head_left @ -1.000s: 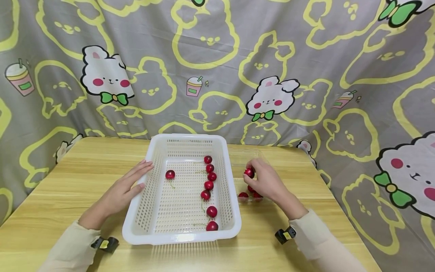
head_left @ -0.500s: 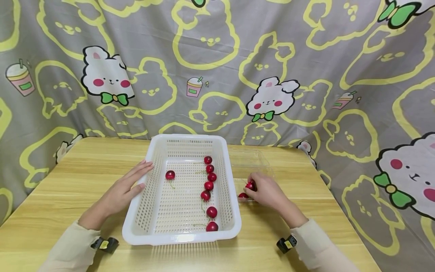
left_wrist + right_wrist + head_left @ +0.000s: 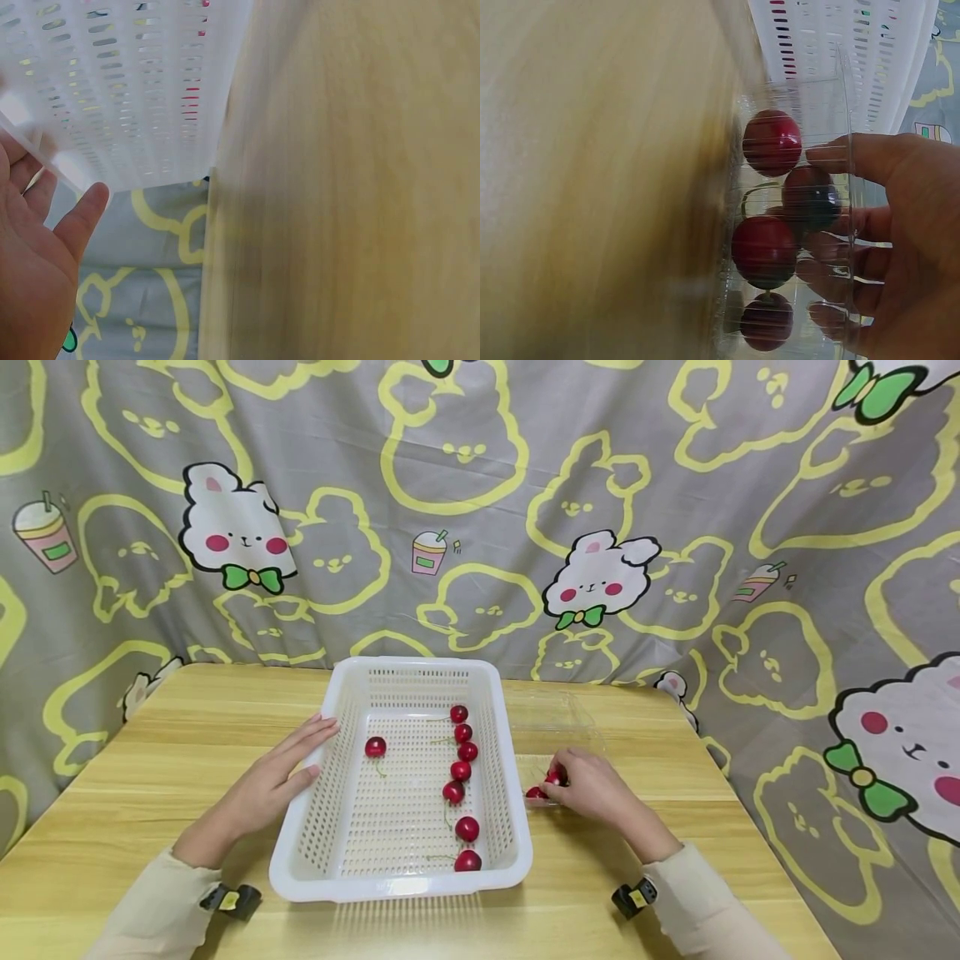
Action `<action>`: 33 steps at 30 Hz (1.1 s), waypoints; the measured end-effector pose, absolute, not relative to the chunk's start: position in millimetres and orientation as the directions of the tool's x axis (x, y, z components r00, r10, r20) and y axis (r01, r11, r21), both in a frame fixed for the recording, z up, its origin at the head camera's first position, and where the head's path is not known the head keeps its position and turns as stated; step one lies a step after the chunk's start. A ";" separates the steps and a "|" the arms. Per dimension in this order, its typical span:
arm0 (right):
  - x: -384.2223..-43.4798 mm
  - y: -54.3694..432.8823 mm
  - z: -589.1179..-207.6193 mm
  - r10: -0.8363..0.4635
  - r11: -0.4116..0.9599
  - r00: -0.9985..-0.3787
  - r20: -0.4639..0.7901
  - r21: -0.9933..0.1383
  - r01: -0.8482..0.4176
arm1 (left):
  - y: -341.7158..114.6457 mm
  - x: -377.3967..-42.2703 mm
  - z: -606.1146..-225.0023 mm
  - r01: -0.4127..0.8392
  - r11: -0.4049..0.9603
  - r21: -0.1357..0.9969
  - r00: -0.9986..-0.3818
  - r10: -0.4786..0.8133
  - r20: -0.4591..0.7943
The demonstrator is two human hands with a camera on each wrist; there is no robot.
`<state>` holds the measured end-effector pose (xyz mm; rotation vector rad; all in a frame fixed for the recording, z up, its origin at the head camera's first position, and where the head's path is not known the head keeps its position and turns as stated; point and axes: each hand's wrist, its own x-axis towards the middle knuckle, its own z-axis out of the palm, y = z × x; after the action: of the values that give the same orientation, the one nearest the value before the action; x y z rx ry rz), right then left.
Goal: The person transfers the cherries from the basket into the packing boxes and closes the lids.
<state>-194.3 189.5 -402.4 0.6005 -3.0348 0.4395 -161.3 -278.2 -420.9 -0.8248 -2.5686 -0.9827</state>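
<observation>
A white slotted plastic basket (image 3: 405,885) stands on the table. Inside it, a row of several red cherries (image 3: 461,770) runs along the right side, and a single cherry (image 3: 376,747) with its stem lies at left. My left hand (image 3: 262,785) rests on the basket's left rim, fingers fairly straight. At the basket's right is a clear plastic box (image 3: 528,768) with more cherries. My right hand (image 3: 592,783) reaches down into it, thumb and fingers around a dark cherry (image 3: 810,199). Other cherries (image 3: 765,251) lie beside it, seen through the box wall.
The wooden table (image 3: 637,893) ends at the back against a grey curtain (image 3: 480,610) printed with cartoon bunnies. A clear lid (image 3: 547,708) extends behind the box. Small black wrist cameras (image 3: 232,902) sit at both cuffs.
My right hand has come down and nearer with the cherry it held, to beside the other cherries in the clear box. The left hand and the basket have stayed put.
</observation>
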 end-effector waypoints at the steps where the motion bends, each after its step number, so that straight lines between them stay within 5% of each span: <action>1: -194.5 189.7 -401.9 -0.371 0.888 -0.927 0.062 -0.269 -0.373 | -278.1 -161.3 -420.8 0.596 0.608 0.524 -0.802 0.413 0.432; 33: -204.2 159.5 -363.6 -0.466 0.802 -0.863 0.198 -0.318 -0.506 | -277.0 -160.8 -419.5 0.600 0.607 0.522 -0.799 0.416 0.434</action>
<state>-204.2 159.5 -363.6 0.7780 -2.8773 0.5543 -160.8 -277.0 -419.5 -0.8304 -2.5666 -0.9795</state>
